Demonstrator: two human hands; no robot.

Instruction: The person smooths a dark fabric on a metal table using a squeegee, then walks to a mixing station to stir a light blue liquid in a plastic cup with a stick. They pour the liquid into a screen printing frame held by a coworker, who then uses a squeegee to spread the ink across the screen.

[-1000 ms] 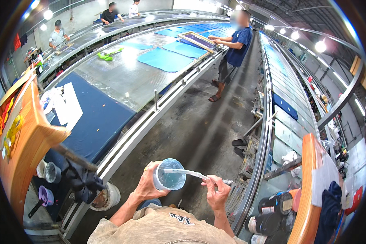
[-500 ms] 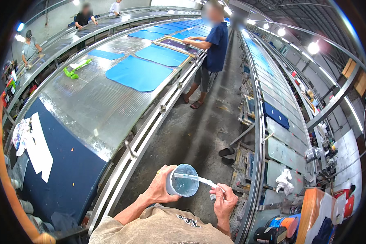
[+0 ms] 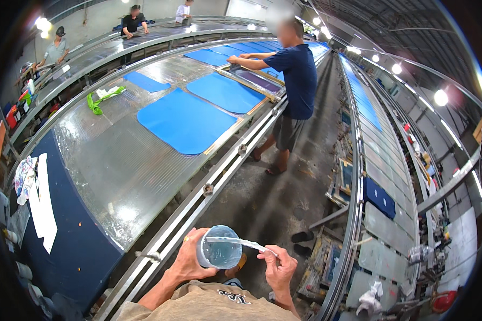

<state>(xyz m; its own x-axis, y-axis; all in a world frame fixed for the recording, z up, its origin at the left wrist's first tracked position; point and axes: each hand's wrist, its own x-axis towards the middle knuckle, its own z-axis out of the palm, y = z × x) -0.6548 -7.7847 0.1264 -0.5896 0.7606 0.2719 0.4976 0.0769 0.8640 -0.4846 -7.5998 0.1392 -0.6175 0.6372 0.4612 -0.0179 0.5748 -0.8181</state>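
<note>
- the left hand (image 3: 190, 259) is wrapped around the side of a clear round plastic cup with pale blue liquid (image 3: 219, 247), holding it up in front of the chest, mouth tilted toward the camera.
- the right hand (image 3: 277, 267) pinches the near end of a thin white flat stick (image 3: 241, 242) between thumb and fingers; the stick's far end reaches across the cup's mouth and into it.
- both hands sit low in the middle of the view, over a grey concrete aisle floor (image 3: 284, 198) between two long tables.
- just left of the cup runs the metal rail edge of a long shiny metal-topped printing table (image 3: 123, 166), which curves away toward the top of the view.
- on that table lie several bright blue fabric panels with rounded corners (image 3: 187, 120), well apart from the hands.
- nearer, to the left, a dark navy cloth sheet (image 3: 75, 251) covers the tabletop, with a white strip of cloth (image 3: 42, 206) lying on it.
- a crumpled green rag (image 3: 103, 97) lies further up the table.
- a person in a dark blue t-shirt and grey shorts (image 3: 295, 91) stands in the aisle, leaning over a wooden-framed screen (image 3: 254, 80) on the table.
- a second long table with navy pieces (image 3: 379, 197) runs along the right.
</note>
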